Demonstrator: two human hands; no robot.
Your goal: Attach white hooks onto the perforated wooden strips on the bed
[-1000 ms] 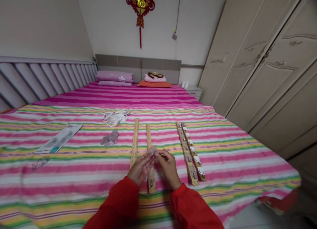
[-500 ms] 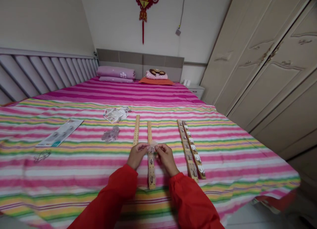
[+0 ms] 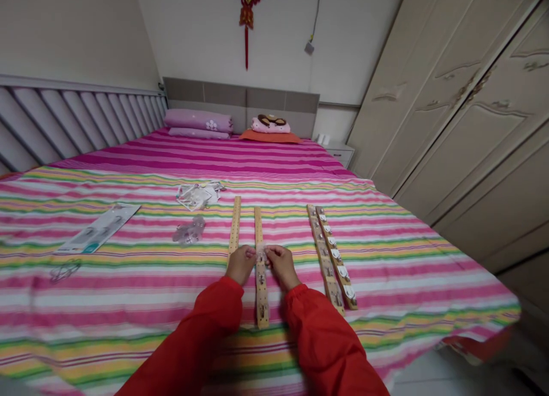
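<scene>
A narrow wooden strip with holes [image 3: 258, 227] lies lengthwise on the striped cloth, with small metal hooks on clear backings along its near part. Over its middle is a clear adhesive hook [image 3: 261, 253], a see-through patch with a small metal hook. My right hand [image 3: 282, 266] pinches the patch's right edge, fingers closed. From the left, my left hand [image 3: 241, 264] has its fingers curled together at the patch's other edge; its fingertips are partly hidden. Just beyond the left hand lies a second holed wooden strip [image 3: 235, 224].
On the right lie a strip with metal hooks [image 3: 323, 250] and another with white hooks [image 3: 335, 253]. On the left are clear pieces [image 3: 189, 230], crumpled packaging [image 3: 199, 195], a flat hook package [image 3: 100, 227] and a wire bundle [image 3: 65, 270]. Pillows [image 3: 198, 122] rest by the headboard.
The clear adhesive hook has come down against the wooden strip. My two hands have moved slightly, the left one curling its fingers more. The view has tilted a little downward.
</scene>
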